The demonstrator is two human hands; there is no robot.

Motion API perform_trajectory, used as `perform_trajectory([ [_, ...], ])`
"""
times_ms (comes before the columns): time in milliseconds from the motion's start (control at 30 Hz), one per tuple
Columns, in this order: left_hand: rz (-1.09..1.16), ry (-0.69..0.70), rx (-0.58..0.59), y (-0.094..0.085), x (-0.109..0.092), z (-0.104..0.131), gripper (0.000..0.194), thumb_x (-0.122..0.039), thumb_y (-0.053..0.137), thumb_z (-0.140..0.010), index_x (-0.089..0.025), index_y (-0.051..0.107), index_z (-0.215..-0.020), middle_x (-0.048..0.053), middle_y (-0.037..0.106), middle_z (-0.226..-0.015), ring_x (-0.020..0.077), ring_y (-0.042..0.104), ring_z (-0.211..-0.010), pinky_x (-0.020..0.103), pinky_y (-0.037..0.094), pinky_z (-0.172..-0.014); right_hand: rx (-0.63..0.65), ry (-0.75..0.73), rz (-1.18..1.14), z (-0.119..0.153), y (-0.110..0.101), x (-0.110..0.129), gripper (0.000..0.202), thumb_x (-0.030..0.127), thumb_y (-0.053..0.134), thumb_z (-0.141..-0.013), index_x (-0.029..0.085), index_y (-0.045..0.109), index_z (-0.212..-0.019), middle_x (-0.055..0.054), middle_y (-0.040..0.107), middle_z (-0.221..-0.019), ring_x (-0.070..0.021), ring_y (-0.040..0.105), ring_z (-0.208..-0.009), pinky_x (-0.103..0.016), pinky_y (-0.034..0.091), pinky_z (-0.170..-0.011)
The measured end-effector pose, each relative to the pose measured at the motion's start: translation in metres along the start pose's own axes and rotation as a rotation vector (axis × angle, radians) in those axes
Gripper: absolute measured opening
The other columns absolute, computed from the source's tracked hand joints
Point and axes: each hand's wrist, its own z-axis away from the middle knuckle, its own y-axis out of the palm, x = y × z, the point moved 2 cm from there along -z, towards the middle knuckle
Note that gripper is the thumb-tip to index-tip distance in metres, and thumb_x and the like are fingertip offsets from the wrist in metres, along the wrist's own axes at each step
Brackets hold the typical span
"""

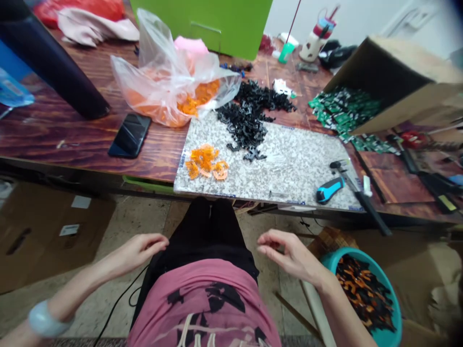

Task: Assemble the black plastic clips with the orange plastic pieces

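Near mottled slab [289,159], left grip [164,242] narrowly parted, right grip [260,244] loosely curled open, translucent orange pieces [204,159]

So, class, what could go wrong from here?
The hammer juts past the front edge of the table, so an arm might knock it down. The loose orange pieces lie near the black pile and could get mixed in. Green parts spill from the open box; a bump might scatter more.
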Motion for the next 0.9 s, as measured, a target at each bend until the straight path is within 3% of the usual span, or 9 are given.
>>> perform_trajectory([
  [167, 0.171, 0.185, 0.024, -0.018, -0.065, -0.027, 0.035, -0.043, 0.042, -0.088, -0.020, 0.067, -0.095, 0.004, 0.072, -0.093, 0.0213, 0.065, -0.087, 0.026, 0.049, -0.077, -0.303, -0.261, 0.132, -0.070, -0.032, 0.043, 0.021, 0.034, 0.050, -0.088, 0.019, 0.064, -0.082, -0.002, 0.063, -0.075, -0.0144, 0.056, -0.068, -0.025, 0.042, -0.066],
  [333, 0.243, 0.328, 0.019, -0.032, -0.107, -0.034, 0.032, -0.040, 0.043, -0.090, -0.019, 0.067, -0.094, 0.005, 0.071, -0.094, 0.0202, 0.064, -0.087, 0.028, 0.048, -0.080, -0.576, -0.224, 0.238, -0.141, -0.059, 0.037, 0.018, 0.029, 0.051, -0.086, 0.018, 0.065, -0.083, -0.003, 0.064, -0.075, -0.0142, 0.054, -0.065, -0.026, 0.042, -0.067],
  [533, 0.344, 0.361, 0.076, -0.033, -0.114, -0.035, 0.031, -0.040, 0.043, -0.091, -0.019, 0.066, -0.093, 0.004, 0.070, -0.091, 0.0192, 0.063, -0.087, 0.027, 0.048, -0.079, -0.662, -0.179, 0.300, -0.179, -0.088, 0.027, 0.018, 0.023, 0.048, -0.087, 0.017, 0.066, -0.087, -0.005, 0.065, -0.080, -0.0159, 0.056, -0.071, -0.027, 0.042, -0.070],
  [767, 0.441, 0.350, 0.089, -0.023, -0.104, -0.039, 0.032, -0.043, 0.046, -0.090, -0.018, 0.067, -0.091, 0.005, 0.070, -0.087, 0.0196, 0.062, -0.084, 0.028, 0.048, -0.076, -0.564, -0.186, 0.307, -0.183, -0.078, 0.040, 0.011, 0.027, 0.073, -0.071, 0.021, 0.068, -0.080, -0.003, 0.059, -0.079, -0.0192, 0.055, -0.080, -0.029, 0.039, -0.074],
  [900, 0.508, 0.355, 0.095, -0.019, -0.101, -0.036, 0.033, -0.042, 0.048, -0.089, -0.016, 0.068, -0.088, 0.005, 0.069, -0.082, 0.0183, 0.060, -0.078, 0.026, 0.046, -0.071, -0.601, -0.188, 0.187, -0.183, -0.074, 0.044, 0.008, 0.023, 0.072, -0.070, 0.020, 0.065, -0.068, -0.002, 0.057, -0.073, -0.0178, 0.053, -0.077, -0.027, 0.038, -0.074],
])
